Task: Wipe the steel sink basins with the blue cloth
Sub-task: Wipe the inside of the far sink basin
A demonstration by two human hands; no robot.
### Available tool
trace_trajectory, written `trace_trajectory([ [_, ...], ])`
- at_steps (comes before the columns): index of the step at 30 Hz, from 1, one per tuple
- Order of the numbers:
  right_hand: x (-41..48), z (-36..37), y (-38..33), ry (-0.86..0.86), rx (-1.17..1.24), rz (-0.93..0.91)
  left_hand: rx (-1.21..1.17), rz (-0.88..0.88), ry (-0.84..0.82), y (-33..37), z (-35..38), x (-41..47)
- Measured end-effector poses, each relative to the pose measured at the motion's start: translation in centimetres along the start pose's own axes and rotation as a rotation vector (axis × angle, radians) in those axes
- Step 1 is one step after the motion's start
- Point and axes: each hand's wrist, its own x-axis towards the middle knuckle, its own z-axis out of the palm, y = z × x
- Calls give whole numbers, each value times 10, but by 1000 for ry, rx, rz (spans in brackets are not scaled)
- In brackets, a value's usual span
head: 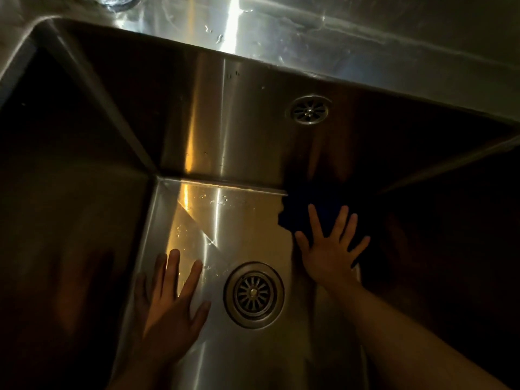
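Note:
I look down into a steel sink basin (197, 215) with a round drain (254, 294) in its floor. The blue cloth (301, 212) lies flat on the floor at the back right, against the rear wall, mostly in shadow. My right hand (332, 246) presses on the cloth with its fingers spread and straight. My left hand (171, 302) rests flat on the bare floor, left of the drain, fingers spread, holding nothing.
An overflow grille (309, 110) sits high on the rear wall. The wet steel ledge (281, 32) runs behind the basin. The left wall (70, 192) and the right side are dark.

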Motion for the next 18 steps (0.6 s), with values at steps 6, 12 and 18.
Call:
trace_trajectory([
  [6, 12, 18, -10, 61, 63, 27, 48, -26, -9, 1, -2, -1],
  [12, 9, 17, -56, 28, 169, 20, 54, -26, -9, 1, -2, 0],
  [18, -17, 11, -143, -65, 242, -153, 118, -2, 10, -5, 6, 2],
])
